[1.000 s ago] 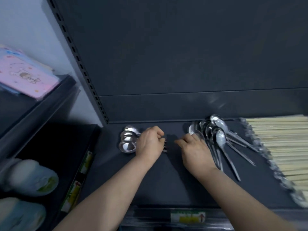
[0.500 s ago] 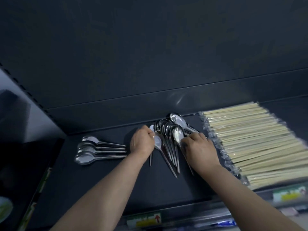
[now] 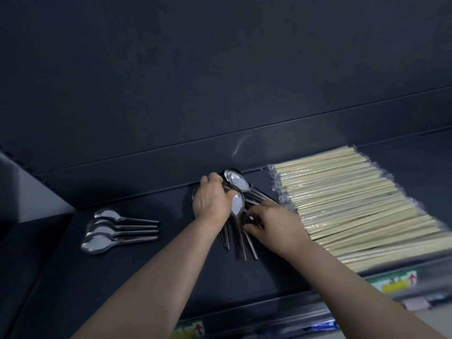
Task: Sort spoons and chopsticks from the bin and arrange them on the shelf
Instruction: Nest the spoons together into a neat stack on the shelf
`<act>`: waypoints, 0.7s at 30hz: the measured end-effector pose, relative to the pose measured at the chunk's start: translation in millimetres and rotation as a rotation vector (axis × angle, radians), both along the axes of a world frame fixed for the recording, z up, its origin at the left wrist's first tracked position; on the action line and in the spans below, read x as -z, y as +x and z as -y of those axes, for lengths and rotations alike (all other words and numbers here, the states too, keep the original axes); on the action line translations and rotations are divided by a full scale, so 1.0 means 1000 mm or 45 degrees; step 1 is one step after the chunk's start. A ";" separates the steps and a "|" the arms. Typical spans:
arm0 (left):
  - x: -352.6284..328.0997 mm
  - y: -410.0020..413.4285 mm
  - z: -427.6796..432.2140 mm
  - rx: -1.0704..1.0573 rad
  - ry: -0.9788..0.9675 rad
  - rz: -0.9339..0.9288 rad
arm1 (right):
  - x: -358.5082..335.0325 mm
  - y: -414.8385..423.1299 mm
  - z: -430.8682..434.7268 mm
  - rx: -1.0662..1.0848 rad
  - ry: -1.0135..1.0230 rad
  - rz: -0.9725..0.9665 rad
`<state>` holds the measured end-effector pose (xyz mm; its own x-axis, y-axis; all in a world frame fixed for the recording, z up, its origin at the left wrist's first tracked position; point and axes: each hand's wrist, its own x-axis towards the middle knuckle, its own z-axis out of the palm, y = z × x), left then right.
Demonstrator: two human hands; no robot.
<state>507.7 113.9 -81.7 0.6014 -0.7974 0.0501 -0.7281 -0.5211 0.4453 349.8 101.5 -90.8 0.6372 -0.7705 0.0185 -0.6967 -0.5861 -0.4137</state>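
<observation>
A loose bunch of steel spoons [image 3: 236, 192] lies fanned on the dark shelf [image 3: 151, 272], bowls toward the back wall. My left hand [image 3: 211, 200] covers the bowls on the bunch's left side, fingers curled over them. My right hand [image 3: 272, 222] grips the handles at the right of the bunch. A neat stack of several spoons [image 3: 111, 231] lies further left, handles pointing right. Wrapped wooden chopsticks [image 3: 354, 206] lie in a wide row on the right of the shelf.
The shelf's dark back panel [image 3: 220, 81] rises right behind the spoons. Price labels [image 3: 396, 281] sit on the front rail. A lower dark shelf [image 3: 22, 253] shows at the far left.
My left hand moved right onto the bowls of the fanned spoons and gathered them closer. My right hand slid down onto their handles. The camera view shifted right.
</observation>
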 end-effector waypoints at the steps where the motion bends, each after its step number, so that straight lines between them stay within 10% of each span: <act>1: 0.001 0.001 0.001 -0.027 0.051 0.001 | 0.000 0.000 0.000 -0.005 0.002 -0.001; 13: -0.003 0.009 -0.007 -0.080 -0.062 -0.348 | -0.002 0.006 0.003 0.088 0.071 0.131; 18: -0.011 0.011 -0.011 -0.169 -0.450 -0.899 | -0.009 0.031 -0.001 0.157 0.847 0.536; 21: -0.010 0.009 -0.015 -0.097 -0.431 -0.987 | -0.006 0.031 0.002 0.297 0.800 0.523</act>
<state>517.0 128.6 -71.2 0.6157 -0.7694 -0.1699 -0.1207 -0.3052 0.9446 381.2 99.2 -85.2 0.4941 -0.8278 -0.2659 -0.4925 -0.0144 -0.8702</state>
